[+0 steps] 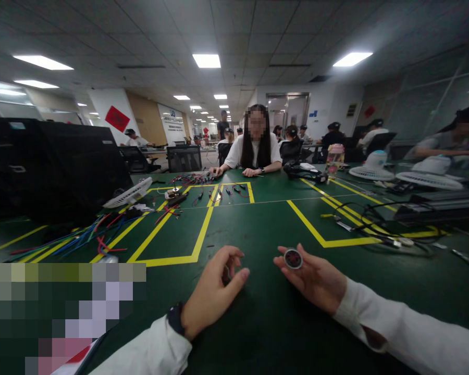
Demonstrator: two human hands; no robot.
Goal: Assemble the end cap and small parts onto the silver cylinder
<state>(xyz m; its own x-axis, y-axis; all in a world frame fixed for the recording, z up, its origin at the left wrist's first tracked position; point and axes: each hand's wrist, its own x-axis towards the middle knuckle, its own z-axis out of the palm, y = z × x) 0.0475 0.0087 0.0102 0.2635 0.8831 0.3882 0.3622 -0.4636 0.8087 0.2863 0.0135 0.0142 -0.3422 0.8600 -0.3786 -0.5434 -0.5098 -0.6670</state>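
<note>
The right hand (316,278), in the lower right of the frame, holds a small round part (293,259) at its fingertips. The part has a bright metallic rim and a dark face with red areas; it is raised toward the camera, just right of the frame's centre line. Finer detail on its face is too small to read.

The left hand (214,291), at lower centre, is partly open. Its fingers are curved, the thumb stands apart from them, and no part is visible in the grip. The two hands are apart, both above the green surface (254,229). A dark wristband (175,319) encircles the left wrist.

Yellow tape (203,234) marks outlined zones on the surface. Loose coloured wires (76,239) lie at middle left, in front of a black computer case (54,166). Small wired connectors (197,199) lie near the upper centre tape. A pile of red and black leads (195,179) lies beyond them, beside a seated person in a white top (236,153). Black cables (369,224) cross the tape at middle right; a bottle (335,161) stands behind them.
</note>
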